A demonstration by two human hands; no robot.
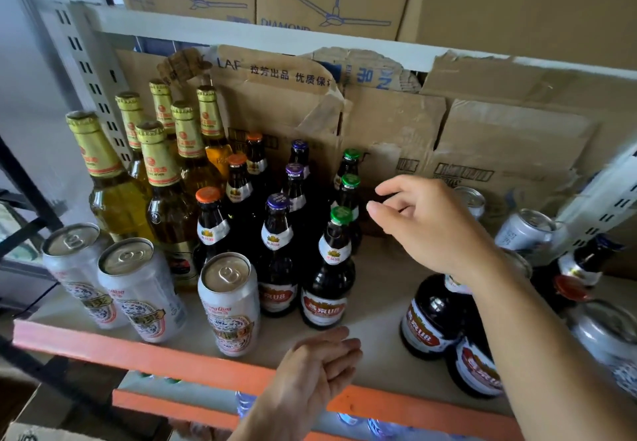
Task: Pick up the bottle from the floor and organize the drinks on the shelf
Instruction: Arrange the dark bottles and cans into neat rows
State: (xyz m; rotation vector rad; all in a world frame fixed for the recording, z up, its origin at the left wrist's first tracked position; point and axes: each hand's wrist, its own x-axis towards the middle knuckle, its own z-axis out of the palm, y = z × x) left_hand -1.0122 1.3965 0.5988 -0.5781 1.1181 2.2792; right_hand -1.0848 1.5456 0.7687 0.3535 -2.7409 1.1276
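Sorting by cap colour explains nearly everything on this shelf (379, 278), so take the front green-capped bottle (327, 285) as your marker. Two more green caps run straight back behind it. Just to its left stands a purple-capped file (277, 233), then an orange-capped file (211, 220). Further left and back the tall gold-foil bottles (162, 178) cluster, probably kept rearward so the shorter ones stay visible. Three white cans (229, 306) line the front edge left of the marker, low things in front for the same reason.

Your right hand (424, 223) hovers just right of the marker's file and above it. Its fingers are loosely curled, with thumb and forefinger apart, and appear to hold nothing. Your left hand (320, 364) lies just in front of the marker by the orange front rail (138, 351). Its fingers are straight and close together, also empty.

Well right of the marker, dark red-labelled bottles (431, 313) and more cans (527, 230) stand mixed (your forearm hides some). They look like the unsorted part, and the bare board between would suit a further file.

No floor shows here, so you cannot tell which bottle was the one to be picked up from it.
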